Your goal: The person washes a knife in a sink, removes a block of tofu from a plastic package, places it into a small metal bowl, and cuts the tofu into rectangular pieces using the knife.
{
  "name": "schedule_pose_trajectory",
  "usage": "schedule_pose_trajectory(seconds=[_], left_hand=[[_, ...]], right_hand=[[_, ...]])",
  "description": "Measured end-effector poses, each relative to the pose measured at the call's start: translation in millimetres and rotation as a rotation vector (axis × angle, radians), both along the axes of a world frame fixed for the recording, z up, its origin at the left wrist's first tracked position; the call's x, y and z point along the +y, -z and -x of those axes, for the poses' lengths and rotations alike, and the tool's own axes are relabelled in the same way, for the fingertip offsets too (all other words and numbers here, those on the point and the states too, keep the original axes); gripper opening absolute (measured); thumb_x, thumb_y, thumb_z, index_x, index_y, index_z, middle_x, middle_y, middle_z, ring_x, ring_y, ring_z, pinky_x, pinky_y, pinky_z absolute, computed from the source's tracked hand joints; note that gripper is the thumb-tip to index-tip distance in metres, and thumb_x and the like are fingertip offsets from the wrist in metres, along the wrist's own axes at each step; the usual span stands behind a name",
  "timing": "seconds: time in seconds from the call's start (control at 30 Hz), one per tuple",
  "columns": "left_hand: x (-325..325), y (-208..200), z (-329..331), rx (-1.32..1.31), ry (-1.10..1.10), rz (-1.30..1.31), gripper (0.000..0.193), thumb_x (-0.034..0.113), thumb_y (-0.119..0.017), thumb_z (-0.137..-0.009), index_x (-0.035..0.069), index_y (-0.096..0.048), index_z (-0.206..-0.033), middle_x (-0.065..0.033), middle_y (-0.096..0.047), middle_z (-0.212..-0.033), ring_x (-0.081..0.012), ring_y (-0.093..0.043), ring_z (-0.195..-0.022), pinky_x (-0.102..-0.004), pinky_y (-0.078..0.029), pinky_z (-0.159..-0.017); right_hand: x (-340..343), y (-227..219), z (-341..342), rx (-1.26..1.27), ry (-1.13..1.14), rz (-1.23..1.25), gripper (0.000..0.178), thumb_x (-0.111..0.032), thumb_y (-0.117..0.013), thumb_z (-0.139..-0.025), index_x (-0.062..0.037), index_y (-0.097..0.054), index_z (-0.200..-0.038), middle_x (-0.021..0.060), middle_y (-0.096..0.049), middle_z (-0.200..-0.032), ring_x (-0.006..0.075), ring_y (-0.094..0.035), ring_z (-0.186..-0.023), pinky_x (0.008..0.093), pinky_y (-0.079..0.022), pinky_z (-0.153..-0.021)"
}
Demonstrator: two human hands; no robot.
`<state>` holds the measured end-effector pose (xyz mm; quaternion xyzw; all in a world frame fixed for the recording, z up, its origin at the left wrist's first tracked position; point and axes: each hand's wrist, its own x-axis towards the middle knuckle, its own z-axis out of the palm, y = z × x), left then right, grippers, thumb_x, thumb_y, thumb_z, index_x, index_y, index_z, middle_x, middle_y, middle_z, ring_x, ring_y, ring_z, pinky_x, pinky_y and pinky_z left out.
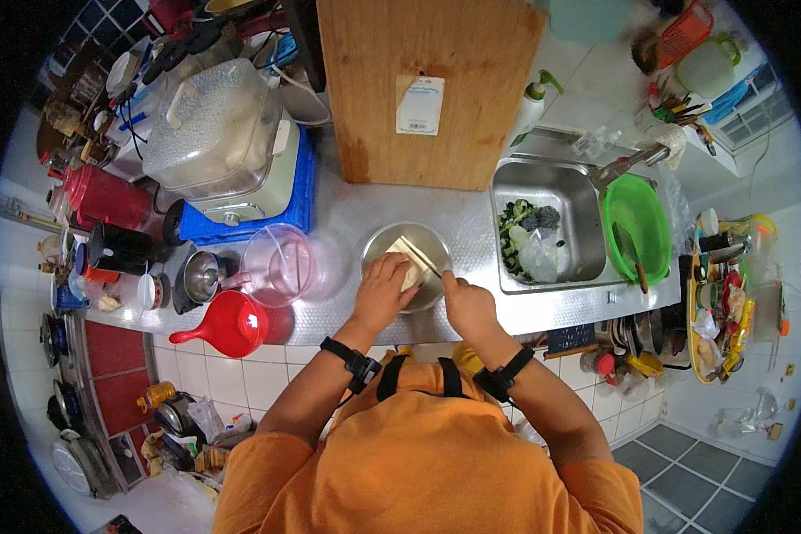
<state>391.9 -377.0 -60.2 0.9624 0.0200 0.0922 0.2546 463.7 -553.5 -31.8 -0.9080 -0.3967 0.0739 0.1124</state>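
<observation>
A round metal bowl (434, 238) stands on the steel counter in front of me. My left hand (383, 289) is closed on a pale cream block (408, 254) over the bowl; its exact kind I cannot make out. My right hand (469, 307), at the bowl's right rim, is wrapped round the handle of a knife (420, 254). Its thin blade slants up and left, lying against the block. My fingers hide part of the block and most of the bowl's inside.
Left of the bowl are a clear pink jug (279, 264) and a red ladle-like scoop (232, 326). Behind stands a steamer (240, 173) on a blue tray. A wooden board (427, 147) leans upright at the back. To the right, a sink (587, 214) holds vegetable scraps and a green basin (647, 209).
</observation>
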Motion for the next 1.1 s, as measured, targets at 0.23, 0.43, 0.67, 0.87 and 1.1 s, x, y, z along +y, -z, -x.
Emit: schedule_pose_trajectory(seconds=[0.23, 0.43, 0.67, 0.87, 1.1], left_hand=[[-7.3, 1.2, -1.4, -0.033, -0.064, 0.012, 0.043, 0.02, -0.065, -0.074, 0.004, -0.052, -0.112, -0.0102, -0.046, -0.119, -0.0292, -0.042, -0.113, -0.0379, -0.036, -0.095], [-5.6, 3.6, -2.7, -0.005, -0.044, -0.002, 0.042, 0.018, -0.065, -0.075, 0.005, -0.052, -0.112, -0.0106, -0.046, -0.119, -0.0302, -0.042, -0.113, -0.0392, -0.036, -0.095], [-3.8, 4.0, -5.9, -0.013, -0.038, -0.008, 0.041, 0.018, -0.065, -0.073, 0.005, -0.053, -0.11, -0.0111, -0.046, -0.118, -0.0308, -0.044, -0.11, -0.0403, -0.036, -0.093], [0.1, 3.3, -15.9, -0.043, -0.017, -0.059, 0.044, 0.019, -0.07, -0.067, 0.005, -0.052, -0.104, -0.0119, -0.046, -0.115, -0.0313, -0.043, -0.107, -0.0406, -0.034, -0.092], [-1.4, 3.1, -23.2, 0.029, -0.004, -0.055, 0.055, 0.019, -0.073, -0.062, 0.005, -0.048, -0.109, -0.0132, -0.043, -0.121, -0.0311, -0.038, -0.115, -0.0448, -0.028, -0.099]], right_hand=[[5.3, 5.3, -6.8, -0.041, -0.04, 0.055, 0.024, -0.006, -0.052, -0.074, -0.0031, -0.046, -0.097, 0.0119, -0.059, -0.071, 0.0255, -0.062, -0.061, 0.0331, -0.049, -0.05], [6.5, 17.2, -11.9, -0.079, -0.086, 0.029, 0.02, -0.007, -0.053, -0.074, -0.0042, -0.046, -0.092, 0.0115, -0.06, -0.071, 0.0249, -0.063, -0.06, 0.0321, -0.049, -0.049], [18.0, 14.9, -12.0, -0.011, -0.065, 0.11, 0.015, -0.006, -0.053, -0.074, -0.0018, -0.049, -0.088, 0.0118, -0.061, -0.067, 0.0246, -0.064, -0.061, 0.0325, -0.05, -0.05], [19.3, 21.4, -23.9, 0.07, -0.086, 0.108, 0.022, -0.005, -0.051, -0.074, 0.0033, -0.053, -0.094, 0.0146, -0.064, -0.071, 0.0277, -0.064, -0.062, 0.0342, -0.051, -0.054], [34.4, 20.8, -31.1, 0.273, -0.038, 0.318, 0.025, -0.008, -0.047, -0.081, 0.0026, -0.056, -0.102, 0.0152, -0.066, -0.089, 0.0292, -0.065, -0.082, 0.0371, -0.052, -0.067]])
